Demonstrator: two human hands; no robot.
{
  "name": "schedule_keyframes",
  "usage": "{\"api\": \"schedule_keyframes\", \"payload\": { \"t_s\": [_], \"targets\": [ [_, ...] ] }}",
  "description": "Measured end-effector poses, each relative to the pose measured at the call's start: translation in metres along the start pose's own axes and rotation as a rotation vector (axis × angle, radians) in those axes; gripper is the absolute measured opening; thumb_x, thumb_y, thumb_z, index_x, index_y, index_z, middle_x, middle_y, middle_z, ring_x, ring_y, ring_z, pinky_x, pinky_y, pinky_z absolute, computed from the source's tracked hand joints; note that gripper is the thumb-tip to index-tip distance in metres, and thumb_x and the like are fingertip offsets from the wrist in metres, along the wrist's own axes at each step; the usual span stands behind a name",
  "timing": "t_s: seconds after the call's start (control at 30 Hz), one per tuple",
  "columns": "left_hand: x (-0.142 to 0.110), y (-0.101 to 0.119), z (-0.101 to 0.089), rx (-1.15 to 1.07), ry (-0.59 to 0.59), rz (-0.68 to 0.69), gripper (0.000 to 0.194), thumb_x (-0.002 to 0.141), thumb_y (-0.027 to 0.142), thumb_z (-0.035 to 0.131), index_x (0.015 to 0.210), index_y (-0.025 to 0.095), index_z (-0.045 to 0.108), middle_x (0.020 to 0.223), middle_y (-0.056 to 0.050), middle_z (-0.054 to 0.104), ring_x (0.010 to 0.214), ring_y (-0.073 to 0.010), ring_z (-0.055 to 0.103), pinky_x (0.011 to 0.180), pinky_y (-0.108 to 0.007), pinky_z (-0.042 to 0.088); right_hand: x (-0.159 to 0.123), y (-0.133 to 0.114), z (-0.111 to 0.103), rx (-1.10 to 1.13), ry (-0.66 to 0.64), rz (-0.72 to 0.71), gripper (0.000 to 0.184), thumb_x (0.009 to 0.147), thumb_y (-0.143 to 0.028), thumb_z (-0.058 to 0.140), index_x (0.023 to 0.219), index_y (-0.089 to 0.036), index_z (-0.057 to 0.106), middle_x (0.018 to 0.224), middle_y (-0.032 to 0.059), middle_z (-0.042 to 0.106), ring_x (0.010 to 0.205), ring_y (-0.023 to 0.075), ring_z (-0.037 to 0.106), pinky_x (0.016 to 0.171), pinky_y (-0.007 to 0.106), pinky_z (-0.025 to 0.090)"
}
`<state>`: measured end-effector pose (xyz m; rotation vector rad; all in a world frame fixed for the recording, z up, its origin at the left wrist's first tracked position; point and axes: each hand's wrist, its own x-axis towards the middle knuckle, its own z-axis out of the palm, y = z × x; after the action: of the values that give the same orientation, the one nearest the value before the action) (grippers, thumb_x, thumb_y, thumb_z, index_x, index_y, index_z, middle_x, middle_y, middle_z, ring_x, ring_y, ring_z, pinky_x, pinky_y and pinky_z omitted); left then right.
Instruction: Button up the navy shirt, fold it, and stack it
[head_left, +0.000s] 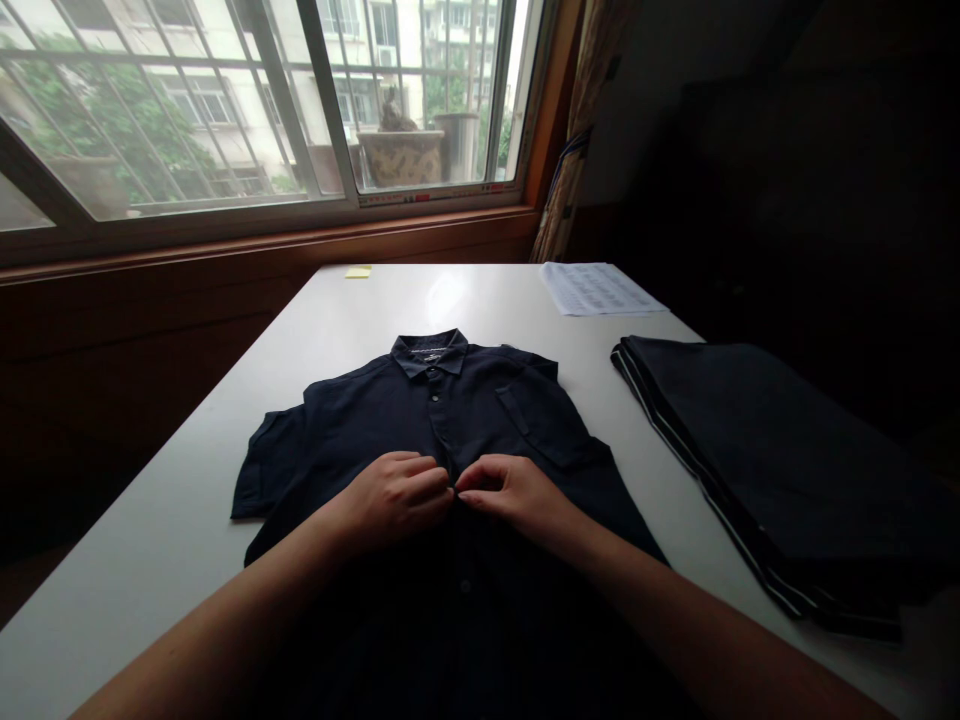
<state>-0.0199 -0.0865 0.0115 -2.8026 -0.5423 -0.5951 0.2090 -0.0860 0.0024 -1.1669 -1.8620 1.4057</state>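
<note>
A dark navy shirt lies front up on the white table, its collar at the far end and a chest pocket on the right side. Down its middle runs the button placket, with a button visible below the collar and another nearer me. My left hand is closed on the placket at mid-shirt, fingers curled. Touching or almost touching it, my right hand pinches the same placket between thumb and forefinger. Whatever button lies between the fingertips is hidden. The shirt's lower part is lost in shadow.
A stack of folded dark cloth with white-edged layers rests along the table's right side. Printed papers lie at the far right corner, a yellow sticky note at the far left. Beyond the white table is a barred window.
</note>
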Motion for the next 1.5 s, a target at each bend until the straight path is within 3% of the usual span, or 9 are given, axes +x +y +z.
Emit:
{"api": "schedule_keyframes", "payload": {
  "t_s": [0.27,0.63,1.03,1.37,1.5],
  "targets": [
    [0.001,-0.002,0.0,-0.034,0.041,-0.018,0.011,0.098,0.021,0.05,0.098,0.018,0.061,0.078,-0.001,0.062,0.066,-0.0129,0.056,0.059,-0.027,0.044,0.0,0.001,0.0,0.011,-0.003,-0.008,0.014,0.08,-0.027,0.073,0.09,-0.017,0.077,0.085,0.0021,0.076,0.08,0.0183,0.069,0.072,0.025,0.048],
    [-0.001,-0.002,-0.002,-0.024,0.009,0.01,0.013,0.099,0.018,0.05,0.09,0.017,0.059,0.072,0.0,0.056,0.062,-0.0129,0.049,0.056,-0.03,0.036,0.0,-0.001,-0.001,0.048,-0.034,0.034,0.022,0.078,-0.033,0.076,0.093,-0.017,0.076,0.085,0.0024,0.074,0.077,0.017,0.066,0.068,0.025,0.047],
    [0.002,-0.002,-0.006,-0.035,0.048,0.001,0.015,0.1,0.019,0.048,0.09,0.018,0.059,0.072,0.0,0.059,0.059,-0.0126,0.05,0.054,-0.029,0.039,-0.003,-0.003,-0.005,-0.077,-0.003,-0.098,0.018,0.081,-0.032,0.075,0.093,-0.019,0.074,0.088,0.0018,0.064,0.072,0.013,0.057,0.062,0.023,0.044],
    [-0.001,-0.002,0.0,-0.054,0.066,-0.009,0.011,0.098,0.018,0.051,0.09,0.018,0.058,0.071,0.001,0.06,0.059,-0.0122,0.05,0.054,-0.028,0.039,-0.002,-0.006,-0.002,-0.075,0.021,-0.034,0.015,0.086,-0.031,0.069,0.094,-0.019,0.067,0.079,0.0001,0.067,0.066,0.0129,0.058,0.06,0.024,0.044],
    [-0.005,-0.001,0.004,-0.157,0.081,-0.117,0.011,0.098,0.02,0.052,0.088,0.018,0.056,0.069,0.001,0.057,0.057,-0.0108,0.048,0.054,-0.027,0.038,-0.002,-0.008,-0.003,-0.078,0.01,-0.039,0.013,0.085,-0.028,0.069,0.092,-0.019,0.068,0.077,-0.0003,0.066,0.066,0.0126,0.057,0.06,0.023,0.043]
  ]
}}
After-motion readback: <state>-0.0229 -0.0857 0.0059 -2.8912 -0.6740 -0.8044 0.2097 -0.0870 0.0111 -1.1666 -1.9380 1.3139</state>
